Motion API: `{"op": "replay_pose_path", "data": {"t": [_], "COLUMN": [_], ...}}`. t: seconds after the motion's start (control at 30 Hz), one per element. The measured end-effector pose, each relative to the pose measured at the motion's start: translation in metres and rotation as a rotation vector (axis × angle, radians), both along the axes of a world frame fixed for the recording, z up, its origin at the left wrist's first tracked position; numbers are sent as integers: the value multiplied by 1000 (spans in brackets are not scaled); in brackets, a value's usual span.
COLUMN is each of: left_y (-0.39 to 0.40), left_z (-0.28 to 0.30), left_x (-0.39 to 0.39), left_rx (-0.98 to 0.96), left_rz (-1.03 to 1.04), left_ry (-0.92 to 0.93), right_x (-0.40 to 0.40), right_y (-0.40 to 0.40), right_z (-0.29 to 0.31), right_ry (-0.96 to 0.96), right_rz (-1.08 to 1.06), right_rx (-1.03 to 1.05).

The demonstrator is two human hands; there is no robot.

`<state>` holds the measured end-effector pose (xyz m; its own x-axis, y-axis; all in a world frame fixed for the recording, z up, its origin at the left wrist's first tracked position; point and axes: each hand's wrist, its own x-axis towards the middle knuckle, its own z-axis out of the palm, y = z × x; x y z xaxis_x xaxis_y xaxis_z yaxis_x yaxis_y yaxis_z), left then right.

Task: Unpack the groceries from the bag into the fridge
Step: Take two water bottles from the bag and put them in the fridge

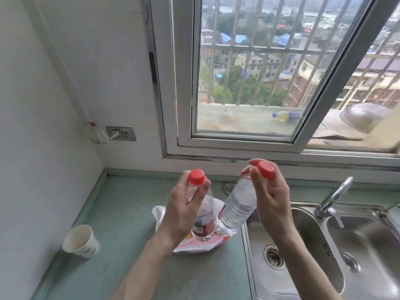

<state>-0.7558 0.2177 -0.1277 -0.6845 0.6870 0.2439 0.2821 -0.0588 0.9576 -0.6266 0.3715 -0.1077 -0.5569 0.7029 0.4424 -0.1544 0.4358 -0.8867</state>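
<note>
— What's closest to you?

— Two bare forearms coming up from six o'clock. The left hand [184, 210] pinches the neck of a clear water bottle [202, 215] just under its red cap [197, 176], fingers curled round it. That bottle hangs upright, with a red and white label low on its body.

— And the other?

— The right hand [271, 204] grips a second water bottle [237, 207] the same way, fingertips closed around the neck beneath its own red cap [265, 169]. This one tilts, base swinging toward seven o'clock, ribbed clear plastic, a strip of red label just showing. The two bases are close together; I can't tell whether they touch.

— Where are they, exactly?

— Held up over a crumpled plastic bag [194, 245], white with red and pink print, lying on the green countertop [121, 224].

— Anything around that?

— A paper cup [81, 241] tipped on its side at nine o'clock, a steel sink [324, 245] with its tap [334, 195] at three. Farther off, at twelve, a barred window [249, 72], and a yellowish bottle [285, 115] lying on the ledge outside.
</note>
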Motion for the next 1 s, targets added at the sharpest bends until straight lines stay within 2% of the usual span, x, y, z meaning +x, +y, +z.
{"op": "replay_pose_path", "data": {"t": [0.23,0.43,0.57,0.7,1.0], "left_y": [28,54,69,80,78], "left_z": [9,7,15,18,36], "left_x": [34,88,133,186,343], "left_rx": [109,139,225,264,252], "left_rz": [-248,-429,-531,-653,-968], "left_ry": [130,198,268,277,204], "right_x": [71,147,199,261,404], "right_y": [-19,-45,-66,-87,-154], "right_z": [10,12,20,24,40], "right_ry": [3,-43,-44,-21,-33], "right_rz": [-334,-555,-734,-924,-1181], "right_rx": [53,18,38,26,60]}}
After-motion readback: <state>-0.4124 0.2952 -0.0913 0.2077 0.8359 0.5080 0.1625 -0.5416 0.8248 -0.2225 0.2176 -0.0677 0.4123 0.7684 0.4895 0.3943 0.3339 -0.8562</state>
